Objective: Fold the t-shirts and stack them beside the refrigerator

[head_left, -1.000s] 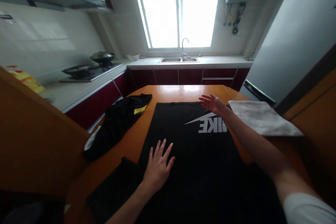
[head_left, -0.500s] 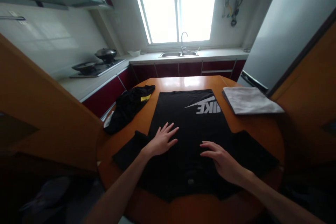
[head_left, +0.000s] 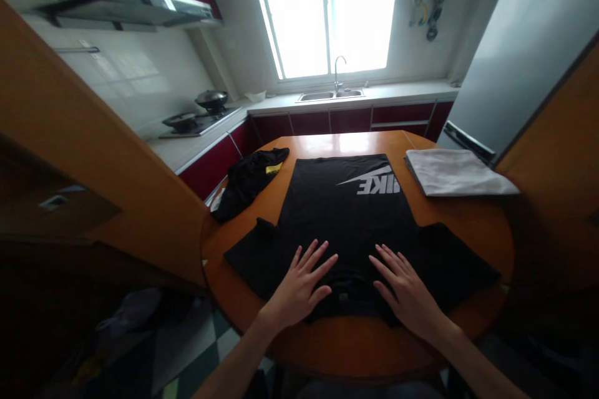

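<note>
1. Change: the right hand [head_left: 407,293], at the far hem a second ago, is now drawn back to 5 o'clock on the black shirt [head_left: 337,218]. The left hand [head_left: 302,287] has also come nearer the collar, to 7 o'clock.
2. Meaning (judged): both hands now flank the collar end at near-matching places; the shirt body appears flat.
3. Grip: both hands open, fingers spread, palms down, well apart. Nothing is clamped; they seem to rest on the cloth, pressure cannot be told.
4. Position: shirt mid-table on the wooden table [head_left: 346,349], hem at 12, collar at 6, white print [head_left: 379,184] at 1.
5. Nearby: dark garment [head_left: 250,181] at 10; folded white cloth [head_left: 461,173] at 2.
</note>
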Tool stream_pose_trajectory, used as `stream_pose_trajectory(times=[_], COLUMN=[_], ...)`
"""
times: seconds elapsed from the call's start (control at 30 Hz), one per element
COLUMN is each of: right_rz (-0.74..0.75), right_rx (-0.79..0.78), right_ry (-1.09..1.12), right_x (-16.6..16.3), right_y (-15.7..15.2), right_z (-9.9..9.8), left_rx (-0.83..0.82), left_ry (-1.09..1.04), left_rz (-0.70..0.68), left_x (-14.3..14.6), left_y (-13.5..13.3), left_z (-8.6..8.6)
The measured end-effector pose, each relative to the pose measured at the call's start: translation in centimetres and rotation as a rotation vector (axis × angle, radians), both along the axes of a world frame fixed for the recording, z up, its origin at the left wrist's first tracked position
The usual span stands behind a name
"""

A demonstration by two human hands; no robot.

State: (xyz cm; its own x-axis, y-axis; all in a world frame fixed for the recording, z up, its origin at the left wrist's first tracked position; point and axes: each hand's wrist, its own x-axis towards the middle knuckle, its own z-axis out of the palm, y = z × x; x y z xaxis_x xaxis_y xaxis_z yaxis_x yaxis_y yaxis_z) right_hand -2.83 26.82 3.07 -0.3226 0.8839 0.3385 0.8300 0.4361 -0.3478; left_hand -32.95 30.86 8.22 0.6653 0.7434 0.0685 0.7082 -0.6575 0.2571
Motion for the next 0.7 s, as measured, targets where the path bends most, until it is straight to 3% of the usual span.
stream_pose_trajectory(times=[0.1, 0.2, 0.37, 0.5, 0.7], right_rz=[0.02, -0.018, -0.083, -0.074, -0.065], right_rx=[0.015, 0.048, 0.092, 0.068, 0.055], right_ry=[-0.012, 0.055, 0.225, 0.266, 0.311], right_x=[0.0, 0.1, 0.9, 1.2, 0.7], right_y=[-0.1, -0.2, 0.9, 1.9, 1.9], right_z=[-0.1, 0.0, -0.1, -0.7, -0.9], left_rx=[0.111, 0.252, 0.335, 0.266, 0.203], left_ry=[-0.184, -0.314, -0.104, -0.004, -0.144], left_rz=[0.282, 0.638, 1.098, 1.214, 1.264], left_x=[-2.1, -6.1, -13.6, -16.1, -17.0], left_y=[0.5, 1.8, 2.9, 3.0, 3.7], left_z=[0.1, -0.6, -2.1, -2.5, -2.3])
